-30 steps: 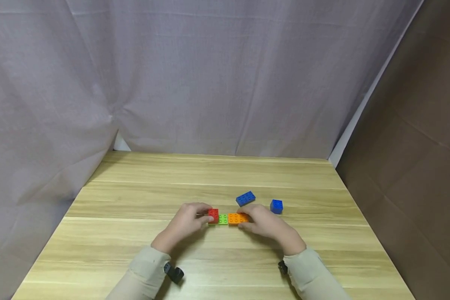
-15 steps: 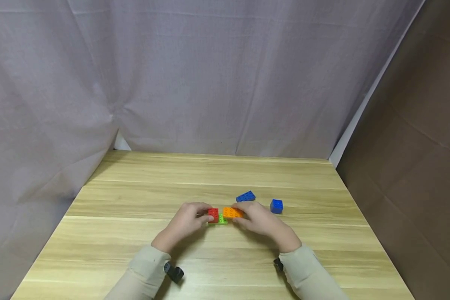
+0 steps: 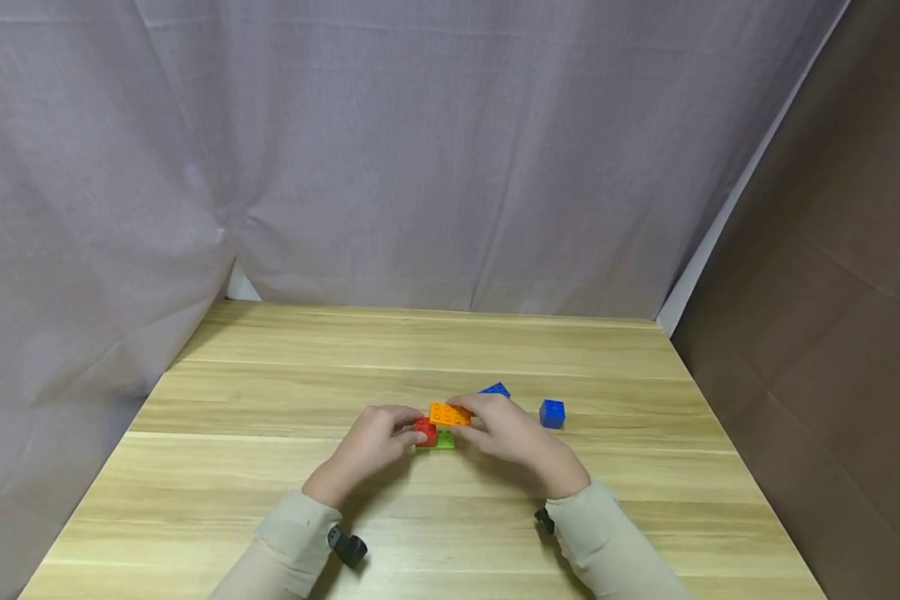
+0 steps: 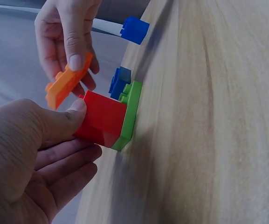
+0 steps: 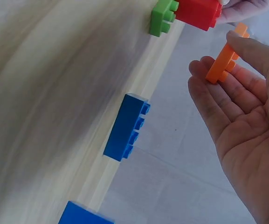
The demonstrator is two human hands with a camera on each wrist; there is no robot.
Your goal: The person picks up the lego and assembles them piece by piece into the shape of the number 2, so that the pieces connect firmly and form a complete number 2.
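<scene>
Orange brick [image 3: 448, 414] raised, shifted left | right hand [image 3: 516, 435]: pinching it | left hand [image 3: 366, 443]: gripping red brick [image 4: 104, 117]

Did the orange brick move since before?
Yes. In the head view, the orange brick went up and left from its spot right of the green brick.

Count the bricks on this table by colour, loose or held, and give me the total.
Red brick: 1
Green brick: 1
Orange brick: 1
Blue: 2, the long blue brick and the short blue brick
Total: 5
</scene>
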